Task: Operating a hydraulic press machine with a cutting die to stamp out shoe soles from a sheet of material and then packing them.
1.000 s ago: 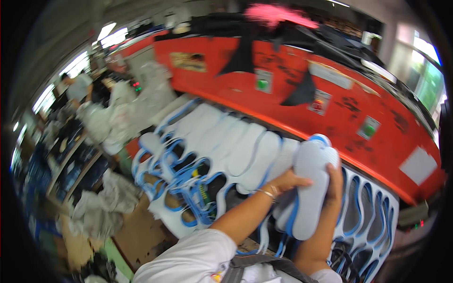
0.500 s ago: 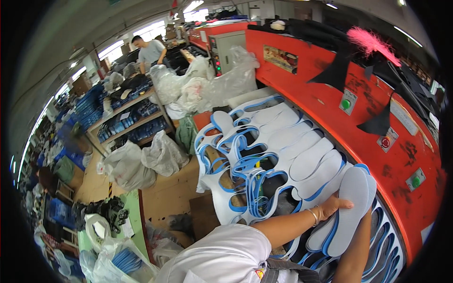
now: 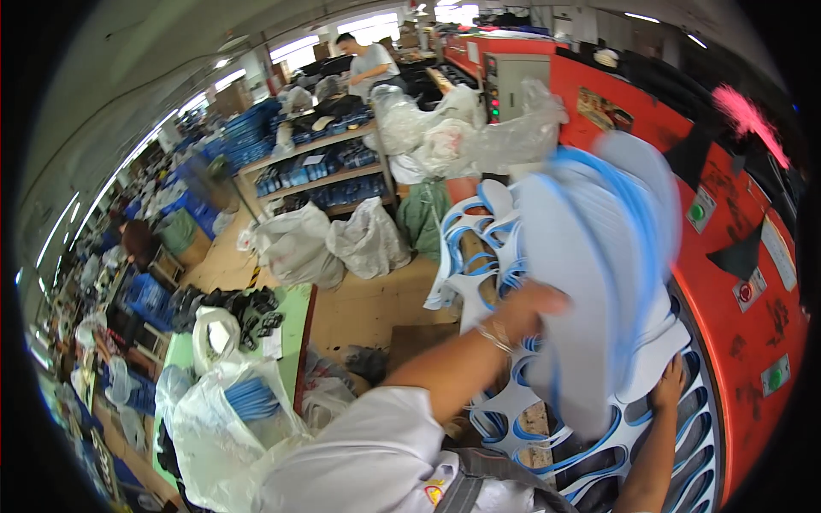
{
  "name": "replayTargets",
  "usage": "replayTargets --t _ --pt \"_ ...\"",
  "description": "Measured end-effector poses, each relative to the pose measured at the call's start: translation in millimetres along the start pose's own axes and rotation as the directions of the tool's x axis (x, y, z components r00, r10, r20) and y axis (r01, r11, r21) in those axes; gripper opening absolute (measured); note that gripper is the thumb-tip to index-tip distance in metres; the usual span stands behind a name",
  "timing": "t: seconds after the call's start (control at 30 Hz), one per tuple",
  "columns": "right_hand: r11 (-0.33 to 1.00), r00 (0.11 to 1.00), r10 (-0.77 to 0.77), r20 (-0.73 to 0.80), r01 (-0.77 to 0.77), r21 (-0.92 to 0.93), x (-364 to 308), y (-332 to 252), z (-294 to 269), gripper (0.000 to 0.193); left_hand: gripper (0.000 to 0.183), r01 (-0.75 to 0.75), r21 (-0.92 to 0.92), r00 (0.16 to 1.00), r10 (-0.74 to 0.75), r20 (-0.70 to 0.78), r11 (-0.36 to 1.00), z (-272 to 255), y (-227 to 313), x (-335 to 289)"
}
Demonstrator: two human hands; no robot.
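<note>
A stack of white insoles with blue edges (image 3: 581, 282), smeared by motion, is raised in my left hand (image 3: 526, 312). The fingers of that hand are mostly behind the stack, with the thumb along its near side. Lower right, my right hand (image 3: 670, 383) has its fingers bent at the edge of a white insole (image 3: 654, 346) lying on the cut sheets. Part of this insole is hidden by the raised stack. Around it spread white and blue foam sheets (image 3: 611, 470) with insole-shaped holes.
A red machine (image 3: 744, 231) with green and red buttons runs along the right. Clear plastic bags (image 3: 295, 248) stand on the floor beside a shelf (image 3: 316, 179) of blue goods. On the left, a green table (image 3: 295, 333) bears an open bag of blue pieces. Another person (image 3: 372, 64) stands farther back.
The insole stack has risen up and away from me in my left hand. My right hand has come off the stack to an insole on the sheets. The view has swung left.
</note>
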State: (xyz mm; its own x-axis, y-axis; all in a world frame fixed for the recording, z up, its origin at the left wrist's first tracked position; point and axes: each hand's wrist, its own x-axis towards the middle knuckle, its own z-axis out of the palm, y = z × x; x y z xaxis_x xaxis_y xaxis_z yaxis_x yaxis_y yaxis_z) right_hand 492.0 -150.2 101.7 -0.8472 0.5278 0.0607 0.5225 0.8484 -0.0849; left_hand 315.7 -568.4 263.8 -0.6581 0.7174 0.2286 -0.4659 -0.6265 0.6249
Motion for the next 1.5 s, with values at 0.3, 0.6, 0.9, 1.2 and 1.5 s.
replayTargets --t 0.3,0.6,0.9,1.2,1.5 --pt "0.993 0.997 -0.048 0.052 0.042 0.114 -40 35 -28 0.048 0.079 0.372 0.782 0.877 0.087 -0.473 0.5 -83 192 -217" --pt "0.887 0.905 -0.304 -0.298 0.383 0.258 27 -232 -145 0.029 0.085 0.717 0.106 0.632 -0.578 -0.516 0.689 -200 115 -446" --pt "0.436 -0.063 -0.891 0.45 0.162 0.885 -169 -784 68 0.055 0.114 0.597 0.006 0.55 -0.404 -0.731 0.802 -292 164 -583" --pt "0.825 -0.821 -0.391 0.416 -0.113 0.553 -316 -909 163 0.097 0.135 0.408 -0.178 0.388 -0.346 -0.854 0.896 -260 186 -646" --pt "0.383 -0.678 -0.653 0.338 0.091 0.919 -270 -1172 174 0.031 0.105 -0.18 -0.269 -0.014 -0.276 -0.961 0.946 -238 162 -611"
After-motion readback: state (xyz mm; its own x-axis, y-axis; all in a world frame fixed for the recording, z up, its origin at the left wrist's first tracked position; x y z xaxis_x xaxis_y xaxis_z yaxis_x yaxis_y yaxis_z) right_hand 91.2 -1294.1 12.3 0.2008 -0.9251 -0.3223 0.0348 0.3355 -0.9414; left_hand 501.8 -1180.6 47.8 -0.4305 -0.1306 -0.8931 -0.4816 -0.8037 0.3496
